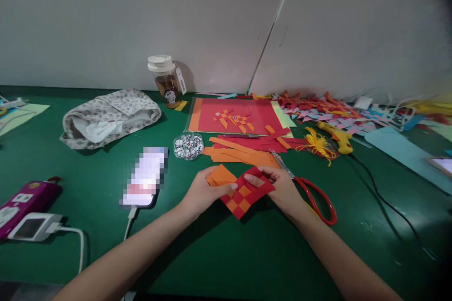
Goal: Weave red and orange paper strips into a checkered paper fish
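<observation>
Between my two hands is a woven paper piece [241, 201], its red and orange strips crossing in a checkered pattern. My left hand [204, 191] pinches its orange end, with the thumb lying over the weave. On the red end, my right hand [282, 186] is closed, thumb on top and fingers partly hidden behind the paper. Red-handled scissors [319, 197] lie beside my right hand, partly covered by the wrist. Just beyond the hands are loose orange paper strips [229, 154] and red paper strips [243, 143].
Farther back, woven paper fish [235, 120] lie on a red sheet [208, 120]. A dish of googly eyes [188, 146], a phone [146, 176], a cloth bag [111, 117] and a lidded cup [165, 82] stand left. To the right are yellow cord [318, 145] and a yellow glue gun [337, 137].
</observation>
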{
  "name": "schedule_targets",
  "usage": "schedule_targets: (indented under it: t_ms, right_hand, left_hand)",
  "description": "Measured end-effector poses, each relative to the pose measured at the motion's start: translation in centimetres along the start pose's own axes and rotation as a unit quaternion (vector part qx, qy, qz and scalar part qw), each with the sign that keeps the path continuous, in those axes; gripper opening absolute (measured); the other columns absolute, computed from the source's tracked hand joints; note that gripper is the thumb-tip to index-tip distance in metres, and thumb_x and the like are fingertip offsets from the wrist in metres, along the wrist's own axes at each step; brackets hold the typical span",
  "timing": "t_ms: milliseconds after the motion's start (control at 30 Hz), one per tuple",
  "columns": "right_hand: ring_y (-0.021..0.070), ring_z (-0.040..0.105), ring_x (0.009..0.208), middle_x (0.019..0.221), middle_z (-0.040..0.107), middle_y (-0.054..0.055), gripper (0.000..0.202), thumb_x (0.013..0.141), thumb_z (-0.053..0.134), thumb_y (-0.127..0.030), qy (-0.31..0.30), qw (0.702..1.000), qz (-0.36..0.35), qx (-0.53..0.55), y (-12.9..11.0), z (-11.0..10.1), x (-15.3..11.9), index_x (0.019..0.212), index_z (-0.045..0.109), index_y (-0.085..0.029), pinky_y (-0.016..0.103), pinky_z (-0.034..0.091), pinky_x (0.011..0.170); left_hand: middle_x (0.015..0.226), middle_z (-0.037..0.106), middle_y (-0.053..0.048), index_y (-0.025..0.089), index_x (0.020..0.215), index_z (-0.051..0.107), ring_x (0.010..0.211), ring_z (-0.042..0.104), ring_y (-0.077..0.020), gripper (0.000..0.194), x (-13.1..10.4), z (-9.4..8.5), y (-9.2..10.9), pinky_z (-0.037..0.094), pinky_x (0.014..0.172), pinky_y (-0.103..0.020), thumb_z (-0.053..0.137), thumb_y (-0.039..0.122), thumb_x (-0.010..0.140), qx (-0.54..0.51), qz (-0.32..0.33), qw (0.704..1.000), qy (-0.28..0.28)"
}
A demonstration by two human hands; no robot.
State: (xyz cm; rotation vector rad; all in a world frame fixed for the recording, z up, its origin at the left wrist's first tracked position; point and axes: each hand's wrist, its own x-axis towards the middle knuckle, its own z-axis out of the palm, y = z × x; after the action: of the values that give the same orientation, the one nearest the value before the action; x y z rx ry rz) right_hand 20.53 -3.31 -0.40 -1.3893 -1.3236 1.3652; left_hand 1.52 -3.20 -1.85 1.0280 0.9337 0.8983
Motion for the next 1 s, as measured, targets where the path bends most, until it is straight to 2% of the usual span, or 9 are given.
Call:
schedule_targets:
  t_ms: [133,300,500,667,800,900,1000]
  right_hand:
    - [0.0145,0.061,0.063,0.070,0.068,0.001,0.028,0.064,0.073,-0.042,-0.048,0.997,0.023,-0.049,-0.4,-0.7,-0.2,0.075,0.067,-0.017,0.024,0.048,0.058]
    - [0.0140,0.058,0.064,0.070,0.066,0.000,0.027,0.066,0.071,-0.043,-0.117,0.983,0.018,-0.142,-0.3,-1.0,-0.3,0.073,0.068,-0.017,0.023,0.044,0.056]
    - [0.0119,0.052,0.060,0.065,0.061,-0.001,0.024,0.069,0.068,-0.041,-0.184,0.970,0.004,-0.157,-0.3,-0.9,-0.3,0.070,0.067,-0.016,0.021,0.038,0.051]
    - [0.0122,0.051,0.060,0.064,0.060,-0.001,0.029,0.069,0.067,-0.045,-0.196,0.968,0.008,-0.157,-0.4,-0.9,-0.5,0.071,0.068,-0.016,0.021,0.039,0.052]
    - [0.0118,0.050,0.060,0.062,0.060,-0.001,0.028,0.070,0.067,-0.044,-0.209,0.962,-0.017,-0.175,-0.5,-0.8,-0.5,0.070,0.069,-0.016,0.021,0.039,0.054]
    - [0.0114,0.050,0.060,0.062,0.059,-0.001,0.027,0.071,0.068,-0.042,-0.219,0.960,-0.025,-0.174,-0.6,-0.4,-0.7,0.070,0.069,-0.016,0.021,0.038,0.054]
    - [0.0117,0.052,0.061,0.064,0.061,-0.001,0.026,0.071,0.068,-0.042,-0.218,0.965,-0.012,-0.148,-0.6,0.2,-0.9,0.071,0.067,-0.016,0.021,0.039,0.053]
  left_hand:
    - [0.088,0.069,-0.005,0.016,0.088,0.067,0.078,0.063,-0.0155,0.027,0.2,-0.6,0.5,0.047,0.071,-0.025,0.074,0.030,0.066,0.067,0.003,0.998,-0.021]
    - [0.078,0.072,-0.005,0.015,0.088,0.069,0.072,0.065,-0.0155,0.026,0.1,-0.9,0.7,0.046,0.067,-0.025,0.073,0.027,0.066,0.119,-0.068,0.983,-0.119]
    - [0.068,0.070,-0.003,0.018,0.074,0.074,0.060,0.058,-0.0133,0.016,-0.2,-1.1,0.5,0.040,0.054,-0.022,0.068,0.032,0.069,0.233,-0.023,0.959,-0.161]
    - [0.060,0.066,0.000,0.019,0.073,0.073,0.052,0.052,-0.0105,0.015,-0.3,-1.3,0.4,0.036,0.050,-0.020,0.071,0.032,0.066,0.227,-0.042,0.953,-0.198]
    - [0.062,0.065,0.000,0.017,0.082,0.070,0.051,0.050,-0.0098,0.026,-0.6,-1.1,0.4,0.035,0.049,-0.019,0.072,0.035,0.064,0.206,-0.076,0.949,-0.225]
    - [0.059,0.059,0.002,0.016,0.078,0.067,0.049,0.043,-0.0081,0.028,-1.0,-0.7,0.6,0.030,0.044,-0.018,0.072,0.040,0.064,0.228,-0.074,0.943,-0.232]
    - [0.048,0.042,0.006,0.014,0.054,0.057,0.045,0.030,-0.0058,0.033,-1.2,-0.5,0.7,0.018,0.040,-0.019,0.070,0.043,0.065,0.266,-0.038,0.937,-0.221]
